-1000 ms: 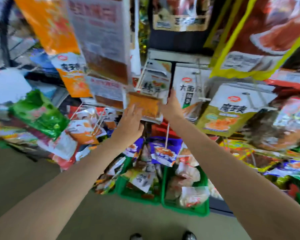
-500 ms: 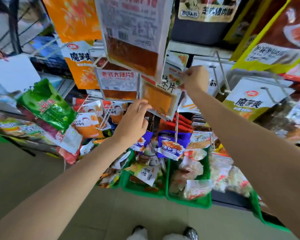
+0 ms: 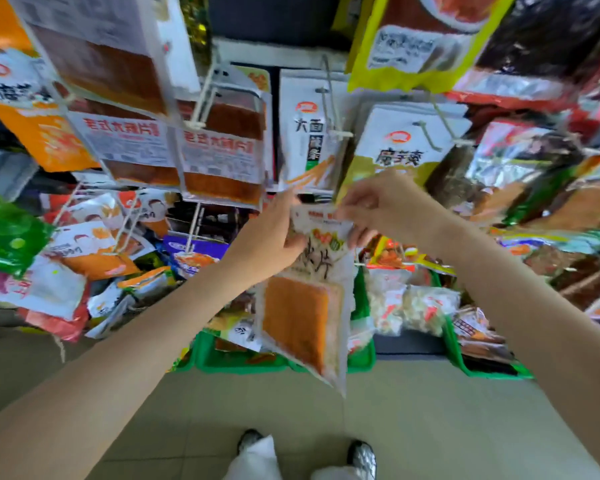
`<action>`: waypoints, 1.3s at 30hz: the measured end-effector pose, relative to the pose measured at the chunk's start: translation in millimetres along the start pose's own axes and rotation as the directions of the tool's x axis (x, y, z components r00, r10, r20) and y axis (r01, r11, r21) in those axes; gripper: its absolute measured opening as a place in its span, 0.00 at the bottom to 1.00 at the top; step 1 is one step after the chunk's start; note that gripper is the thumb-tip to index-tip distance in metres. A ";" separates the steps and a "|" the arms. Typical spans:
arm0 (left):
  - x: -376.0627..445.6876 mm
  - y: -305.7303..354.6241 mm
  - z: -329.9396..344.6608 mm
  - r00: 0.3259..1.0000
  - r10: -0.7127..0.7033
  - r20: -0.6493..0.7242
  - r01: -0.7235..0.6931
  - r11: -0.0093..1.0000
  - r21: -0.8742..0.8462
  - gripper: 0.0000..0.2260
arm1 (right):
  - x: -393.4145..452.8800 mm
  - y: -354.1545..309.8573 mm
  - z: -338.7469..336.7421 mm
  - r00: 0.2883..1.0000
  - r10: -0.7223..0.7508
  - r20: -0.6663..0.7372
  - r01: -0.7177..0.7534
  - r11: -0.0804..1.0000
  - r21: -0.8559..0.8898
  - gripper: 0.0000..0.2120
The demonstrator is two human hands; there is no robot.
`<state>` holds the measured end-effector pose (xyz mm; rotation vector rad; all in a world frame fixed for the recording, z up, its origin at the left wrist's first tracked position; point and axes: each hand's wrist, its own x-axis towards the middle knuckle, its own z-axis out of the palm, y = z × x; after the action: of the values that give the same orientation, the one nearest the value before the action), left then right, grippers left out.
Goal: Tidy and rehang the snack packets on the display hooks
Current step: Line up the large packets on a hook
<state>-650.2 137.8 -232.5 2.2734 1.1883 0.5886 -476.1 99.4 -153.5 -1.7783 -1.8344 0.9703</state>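
A clear snack packet [image 3: 305, 313] with an orange slab inside and a white printed top hangs free in front of the rack. My left hand [image 3: 269, 233] grips its upper left edge. My right hand [image 3: 378, 206] pinches its top right corner. The packet is off the hooks and tilts slightly to the right at the bottom. Above it, white wire hooks [image 3: 329, 98] carry rows of hanging packets, among them a white and green one [image 3: 309, 133] and a white and olive one [image 3: 395, 150]. Two packets with brown slabs [image 3: 219, 147] hang to the left.
Green crates [image 3: 361, 355] full of loose snack bags stand on the floor below the hooks. More packets crowd the left, with a green bag [image 3: 11, 233] nearest. Large yellow-edged bags [image 3: 423, 39] hang overhead. My shoes [image 3: 361, 455] are on the tiled floor.
The orange-slab packet has come off its hook and moved down and to the right. My right hand dropped from the hook to pinch its top; my left hand shifted up to its edge.
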 end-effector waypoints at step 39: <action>111.2 -74.7 268.1 0.901 -0.351 0.255 0.427 0.820 -0.381 0.08 | 92.6 324.1 99.0 0.914 0.331 -0.235 -0.276 0.931 0.240 0.10</action>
<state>-482.2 205.6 -471.3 1.6119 1.2472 0.4276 -330.4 152.9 -468.7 -1.9918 -1.2680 0.9273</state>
